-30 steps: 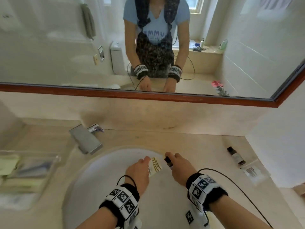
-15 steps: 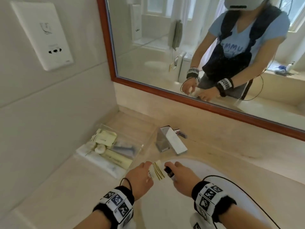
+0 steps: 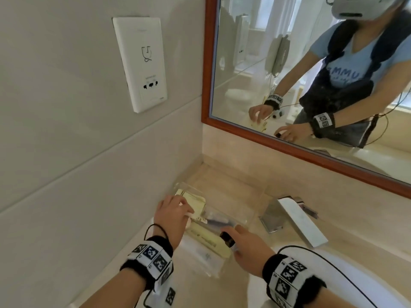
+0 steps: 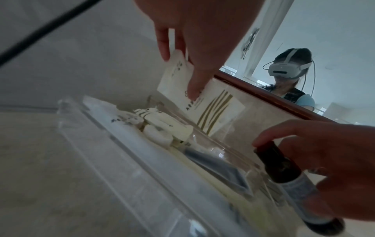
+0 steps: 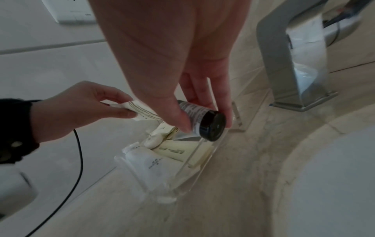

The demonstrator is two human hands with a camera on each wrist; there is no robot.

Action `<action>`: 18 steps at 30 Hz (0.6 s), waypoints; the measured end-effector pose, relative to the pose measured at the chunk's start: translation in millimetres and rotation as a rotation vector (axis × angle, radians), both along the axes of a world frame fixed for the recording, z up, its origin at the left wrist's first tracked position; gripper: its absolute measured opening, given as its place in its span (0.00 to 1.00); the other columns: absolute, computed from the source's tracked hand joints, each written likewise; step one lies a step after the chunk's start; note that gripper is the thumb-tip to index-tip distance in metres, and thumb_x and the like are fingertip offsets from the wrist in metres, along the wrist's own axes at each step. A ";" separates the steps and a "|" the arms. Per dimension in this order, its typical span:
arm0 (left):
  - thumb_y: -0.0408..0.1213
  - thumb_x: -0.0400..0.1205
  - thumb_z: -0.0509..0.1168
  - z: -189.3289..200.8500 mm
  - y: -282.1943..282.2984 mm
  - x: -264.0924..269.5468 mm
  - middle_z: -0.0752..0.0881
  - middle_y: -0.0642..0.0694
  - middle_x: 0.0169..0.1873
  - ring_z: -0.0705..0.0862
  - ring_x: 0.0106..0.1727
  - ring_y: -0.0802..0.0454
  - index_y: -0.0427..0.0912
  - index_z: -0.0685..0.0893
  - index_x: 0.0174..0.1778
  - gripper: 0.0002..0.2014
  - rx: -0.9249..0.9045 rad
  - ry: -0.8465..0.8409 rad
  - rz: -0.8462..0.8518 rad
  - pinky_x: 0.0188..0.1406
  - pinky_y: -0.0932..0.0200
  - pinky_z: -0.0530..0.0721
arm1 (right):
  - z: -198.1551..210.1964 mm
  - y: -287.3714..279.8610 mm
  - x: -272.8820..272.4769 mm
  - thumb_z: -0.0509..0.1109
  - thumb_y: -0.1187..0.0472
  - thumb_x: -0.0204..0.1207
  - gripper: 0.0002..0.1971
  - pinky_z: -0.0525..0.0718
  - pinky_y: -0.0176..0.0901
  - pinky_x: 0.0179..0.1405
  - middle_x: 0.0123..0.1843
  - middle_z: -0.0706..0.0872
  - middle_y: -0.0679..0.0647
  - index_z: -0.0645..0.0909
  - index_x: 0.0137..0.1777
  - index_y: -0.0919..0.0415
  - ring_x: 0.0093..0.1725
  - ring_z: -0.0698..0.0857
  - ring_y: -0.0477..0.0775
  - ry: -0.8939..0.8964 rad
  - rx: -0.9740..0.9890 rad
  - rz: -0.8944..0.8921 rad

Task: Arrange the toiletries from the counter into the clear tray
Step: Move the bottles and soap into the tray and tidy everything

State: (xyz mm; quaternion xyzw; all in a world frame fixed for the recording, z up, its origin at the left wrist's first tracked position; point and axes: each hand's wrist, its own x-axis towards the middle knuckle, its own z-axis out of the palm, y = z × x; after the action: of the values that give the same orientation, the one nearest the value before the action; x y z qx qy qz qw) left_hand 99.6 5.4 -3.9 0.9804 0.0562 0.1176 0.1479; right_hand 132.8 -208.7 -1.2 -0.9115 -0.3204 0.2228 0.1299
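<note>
Wall plate [image 3: 139, 63]: upper left of the head view; white socket panel with a shaver symbol; its small print is too fine to read.
Left hand [image 3: 172, 213]: lower centre-left of the head view, over the far end of the clear tray [image 3: 255, 207]; thumb and fingers pinch a cream sachet [image 4: 211, 109] with olive stripes. A column of dark print runs down the sachet, illegible.
Tray contents: lower centre; white wrapped packets, a pale yellow flat pack and a dark sleeve already lie inside. Their print is blurred.
Right hand [image 3: 250, 248]: lower centre-right, at the tray's near long wall; fingers and thumb curl round a small dark bottle [image 5: 202, 121] with a grey label, text unreadable.
Faucet [image 3: 293, 218]: right of the tray, on the counter.
Step in hand: judged as placing, both items poised above the tray.
Next move: lower each into a free gap, then let go; the bottle may roll, so it is best laid along the wall.
</note>
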 end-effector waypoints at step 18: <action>0.30 0.42 0.85 -56.6 40.2 50.4 0.86 0.50 0.28 0.86 0.30 0.48 0.49 0.91 0.30 0.22 0.038 0.142 -0.126 0.29 0.58 0.86 | -13.6 38.1 34.9 0.58 0.68 0.77 0.27 0.82 0.50 0.46 0.62 0.76 0.59 0.61 0.75 0.51 0.50 0.83 0.63 0.002 -0.010 -0.011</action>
State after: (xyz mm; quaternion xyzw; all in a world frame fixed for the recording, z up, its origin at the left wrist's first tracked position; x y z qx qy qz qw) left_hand 150.1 45.7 -60.5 0.9905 0.0024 0.0394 0.1318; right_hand 167.7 -170.6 -14.8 -0.9137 -0.3142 0.2244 0.1270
